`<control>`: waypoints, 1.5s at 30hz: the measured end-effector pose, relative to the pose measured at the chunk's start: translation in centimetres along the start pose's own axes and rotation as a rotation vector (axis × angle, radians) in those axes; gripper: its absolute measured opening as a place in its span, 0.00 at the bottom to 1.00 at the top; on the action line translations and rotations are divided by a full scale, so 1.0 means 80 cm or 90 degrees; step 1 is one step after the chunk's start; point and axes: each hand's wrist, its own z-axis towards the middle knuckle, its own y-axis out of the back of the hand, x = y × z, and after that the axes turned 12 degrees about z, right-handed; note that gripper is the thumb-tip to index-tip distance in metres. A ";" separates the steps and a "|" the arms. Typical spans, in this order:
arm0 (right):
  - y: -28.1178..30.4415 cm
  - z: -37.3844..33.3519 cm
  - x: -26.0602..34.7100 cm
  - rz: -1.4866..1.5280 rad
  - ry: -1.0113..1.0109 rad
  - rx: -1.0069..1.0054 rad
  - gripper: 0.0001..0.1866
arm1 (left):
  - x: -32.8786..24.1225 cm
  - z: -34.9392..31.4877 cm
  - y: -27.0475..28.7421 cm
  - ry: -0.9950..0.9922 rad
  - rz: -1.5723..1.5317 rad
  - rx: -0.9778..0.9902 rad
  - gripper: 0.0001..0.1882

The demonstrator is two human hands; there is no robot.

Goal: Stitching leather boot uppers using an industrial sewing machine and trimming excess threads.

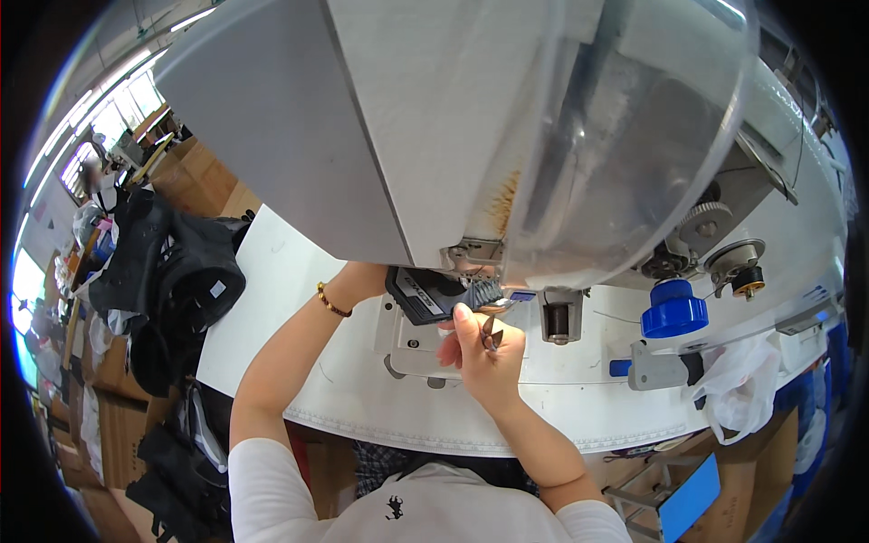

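A black fabric piece with a grey label and a textured grey patch [424,297] lies under the head of a large white sewing machine [434,118], at its needle area. My left hand [366,279], with a beaded bracelet [331,302] at the wrist, reaches to the far left side of this piece; its fingers are hidden behind the piece and the machine. My right hand [493,366] is closed around a small pair of thread snips [491,337], whose metal blades stick out past the fingers. The right thumb tip rests at the piece's near right edge.
Black bags [186,271] are heaped left of the white table [579,412]. A bobbin winder with a blue knob [674,309] sits on the machine's right. A clear plastic bag [740,385] hangs at the table's right end. Cardboard boxes [195,176] stand behind at left.
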 end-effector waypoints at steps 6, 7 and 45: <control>0.003 0.002 0.005 0.068 0.038 -0.025 0.18 | -0.027 -0.009 0.004 -0.112 0.241 -0.052 0.13; 0.001 0.002 0.006 0.068 0.037 -0.025 0.18 | -0.017 -0.006 0.003 -0.092 0.169 -0.054 0.13; 0.106 -0.003 0.100 -0.755 0.340 0.129 0.17 | -0.134 -0.026 0.009 -0.081 -0.018 -0.128 0.09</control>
